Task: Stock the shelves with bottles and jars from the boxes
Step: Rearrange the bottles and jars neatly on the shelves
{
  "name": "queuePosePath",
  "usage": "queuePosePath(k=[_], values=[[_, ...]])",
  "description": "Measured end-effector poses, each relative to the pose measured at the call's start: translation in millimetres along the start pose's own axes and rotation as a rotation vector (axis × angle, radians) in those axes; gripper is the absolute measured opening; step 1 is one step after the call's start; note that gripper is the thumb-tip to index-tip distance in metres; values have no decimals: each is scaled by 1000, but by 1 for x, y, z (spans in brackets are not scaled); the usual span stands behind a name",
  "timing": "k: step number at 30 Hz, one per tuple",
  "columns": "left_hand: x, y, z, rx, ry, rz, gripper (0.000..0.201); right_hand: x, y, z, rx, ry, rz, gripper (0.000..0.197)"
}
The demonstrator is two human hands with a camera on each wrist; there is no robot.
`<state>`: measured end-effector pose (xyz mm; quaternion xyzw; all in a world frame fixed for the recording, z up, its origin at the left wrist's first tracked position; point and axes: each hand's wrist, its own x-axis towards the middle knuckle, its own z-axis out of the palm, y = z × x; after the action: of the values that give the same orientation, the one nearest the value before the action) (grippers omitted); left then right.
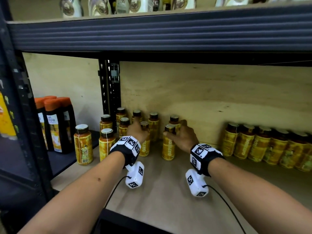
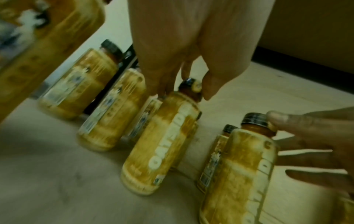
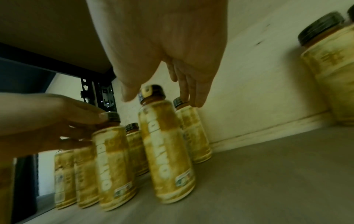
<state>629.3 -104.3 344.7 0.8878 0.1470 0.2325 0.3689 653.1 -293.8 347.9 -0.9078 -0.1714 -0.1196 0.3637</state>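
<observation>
1. Nearest the head camera: two bare forearms reaching into the shelf [image 1: 168,196], each wrist strapped with a white marker-covered camera block.
2. Left hand [image 1: 137,130] sits over the cap end of a yellow bottle [image 1: 145,141]. In the left wrist view, the thumb and fingers [image 2: 159,78] come down either side of its dark cap; whether they press on it cannot be told through the blur.
3. Right hand [image 1: 183,135] is spread over two more bottles: the thumb lies by the cap of the front bottle [image 1: 168,144], and the fingers reach the cap of the back bottle [image 1: 174,121] near the plywood back wall. No closed grip shows; the fingers look fairly straight.
4. All three bottles stand upright on the wooden shelf board, with yellow labels, white lettering and an orange-brown liquid at the neck.
5. Left of the hands: a loose cluster of like bottles [image 1: 106,142], upright, some near the black upright post [image 1: 110,92].
6. Right: a row of the same bottles [image 1: 263,146] along the back wall, well apart from the hands.
7. Far left bay: dark bottles with orange caps [image 1: 54,124].
8. Shelf above: pale bottles [image 1: 101,5], blurred.
</observation>
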Motion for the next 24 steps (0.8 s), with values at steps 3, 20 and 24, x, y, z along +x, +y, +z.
queuePosePath(k=[3,20,24], values=[[-2,34,-6,77,99,143,56,7,21,-35,-18,150,25,71],[-28,201,219,-125,-492,316,48,-10,193,-169,-1054,185,-127,51],[-37,212,239,-220,-456,274,45,-20,202,-166,-639,41,-52,56]])
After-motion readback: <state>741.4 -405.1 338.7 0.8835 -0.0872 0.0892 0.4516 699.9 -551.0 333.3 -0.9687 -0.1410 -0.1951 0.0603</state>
